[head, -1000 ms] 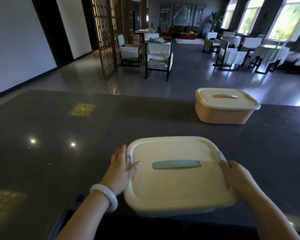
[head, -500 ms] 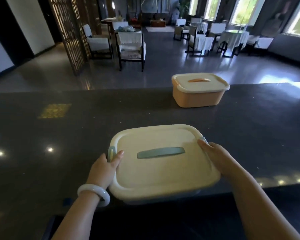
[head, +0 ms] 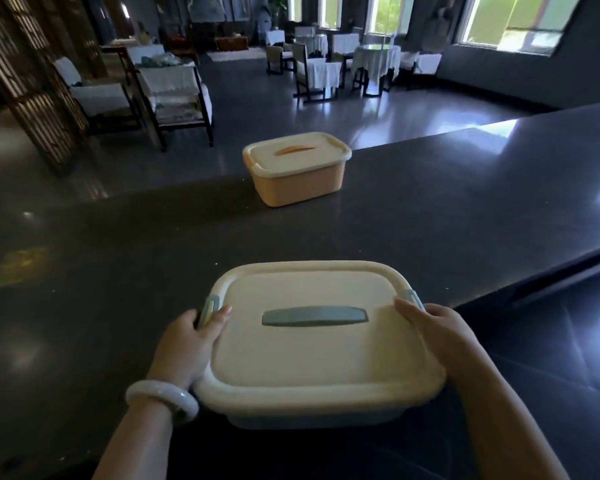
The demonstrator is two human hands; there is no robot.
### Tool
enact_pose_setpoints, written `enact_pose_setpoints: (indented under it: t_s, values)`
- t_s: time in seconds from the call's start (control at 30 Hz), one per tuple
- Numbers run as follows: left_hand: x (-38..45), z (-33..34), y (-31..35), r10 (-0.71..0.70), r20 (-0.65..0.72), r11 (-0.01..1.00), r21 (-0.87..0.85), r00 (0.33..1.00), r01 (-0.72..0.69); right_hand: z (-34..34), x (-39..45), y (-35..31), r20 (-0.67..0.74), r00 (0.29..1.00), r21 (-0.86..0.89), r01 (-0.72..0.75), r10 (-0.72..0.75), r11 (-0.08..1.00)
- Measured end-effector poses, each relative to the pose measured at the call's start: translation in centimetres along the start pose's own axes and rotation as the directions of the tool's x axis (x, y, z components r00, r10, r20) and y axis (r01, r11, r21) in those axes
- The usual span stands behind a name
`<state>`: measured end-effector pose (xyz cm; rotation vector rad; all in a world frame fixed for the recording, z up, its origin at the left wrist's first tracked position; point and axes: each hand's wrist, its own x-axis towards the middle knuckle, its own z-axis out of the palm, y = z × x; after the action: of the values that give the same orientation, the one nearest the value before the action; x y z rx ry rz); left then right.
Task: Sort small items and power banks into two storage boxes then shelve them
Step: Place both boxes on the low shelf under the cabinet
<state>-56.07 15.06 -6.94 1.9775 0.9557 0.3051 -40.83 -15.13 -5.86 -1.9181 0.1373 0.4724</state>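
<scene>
The blue box (head: 317, 344) in the lower middle of the frame shows me almost nothing but its cream lid with the grey-blue handle (head: 314, 315); only a thin strip of its pale blue body peeks out under the lid's near edge, and what is inside is hidden. Whether its base sits on the dark counter (head: 118, 258) or hangs just past the near edge, I cannot tell. Most of my fingers are out of sight under the lid's rim on both sides.

My left hand (head: 187, 341) grips the box's left side, thumb lying on top of the lid beside the blue latch (head: 210, 307), fingers curled down around the edge. A pale bangle (head: 161, 401) rings that wrist. My right hand (head: 437, 337) grips the right side in the same way, thumb stretched along the lid towards the other latch (head: 412, 295), which it partly covers. Both forearms run in from the bottom of the frame and are cut off there.

The orange box (head: 297, 169) stands closed in the upper middle, at the counter's far edge, well apart from the blue one; its contents are hidden too.

Beyond the counter, the upper part of the frame holds dim chairs (head: 174, 95) and white-draped tables (head: 376, 60), blurred and hard to read, with bright windows (head: 513, 19) at upper right.
</scene>
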Motion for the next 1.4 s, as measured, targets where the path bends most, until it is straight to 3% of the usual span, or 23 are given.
enact_pose_setpoints:
  t_s: [0.2, 0.43, 0.63, 0.93, 1.4]
  values:
    - [-2.7, 12.4, 10.2, 0.161, 0.114, 0.987, -0.046, 0.98, -0.157, -14.1, 1.3, 4.6, -0.209, 0.978, 0.066, 0.008, 0.006, 0.998]
    - [-7.3, 28.7, 21.2, 0.309, 0.288, 0.947, -0.186, 0.907, -0.263, -31.8, 1.8, 9.5, -0.451, 0.892, 0.132, 0.056, 0.01, 0.99]
    - [-11.0, 41.6, 30.2, 0.427, 0.476, 0.904, -0.226, 0.769, -0.363, -43.8, 0.3, 14.1, -0.645, 0.762, 0.166, 0.069, 0.055, 0.984]
    - [-12.9, 60.5, 40.4, 0.513, 0.672, 0.851, -0.32, 0.534, -0.415, -56.0, 3.5, 18.6, -0.773, 0.586, 0.325, 0.039, 0.242, 0.945]
    - [-11.2, 88.7, 61.7, 0.57, 0.783, 0.787, -0.434, 0.248, -0.439, -75.3, 19.2, 17.8, -0.836, 0.352, 0.489, 0.133, 0.42, 0.862]
